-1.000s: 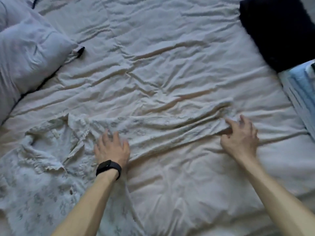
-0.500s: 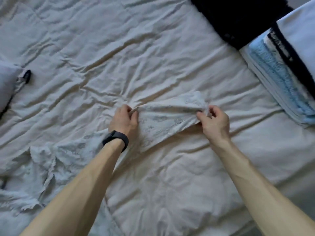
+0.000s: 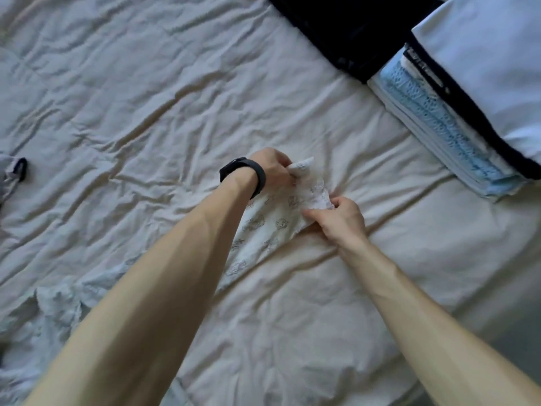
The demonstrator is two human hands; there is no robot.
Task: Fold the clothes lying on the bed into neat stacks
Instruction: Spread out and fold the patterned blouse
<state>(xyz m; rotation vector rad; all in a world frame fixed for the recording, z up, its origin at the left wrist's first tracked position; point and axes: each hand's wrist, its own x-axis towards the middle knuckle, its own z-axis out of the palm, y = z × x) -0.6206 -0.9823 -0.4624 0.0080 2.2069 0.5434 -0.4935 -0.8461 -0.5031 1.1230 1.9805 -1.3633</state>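
Fabric of the printed white garment (image 3: 272,227) lies bunched on the bed (image 3: 146,98), near the middle of the view. One narrow end is drawn up toward the far right, and the rest trails down to the lower left, ruffled and crumpled, passing under the left forearm.

The left hand (image 3: 270,168) grips the upper tip of that narrow end, its fingers (image 3: 288,171) curled and pinching the cloth. The right hand (image 3: 339,221) sits just beside it, lower and to the right, with thumb and fingers pinching the lacy edge on the garment's near side. Both hands are close together, with only a short span of printed cloth between them. A black wristband (image 3: 246,174) circles the left wrist.

The pale sheet is creased all over, with folds radiating out from where the hands pull. At the right edge of the bed stands a stack of folded clothes (image 3: 439,124), white and light blue layers with a pale folded piece on top. A dark cloth (image 3: 336,27) lies beyond it, at the top of the view. At the far left edge, a grey pillow corner (image 3: 11,174) with dark trim shows.
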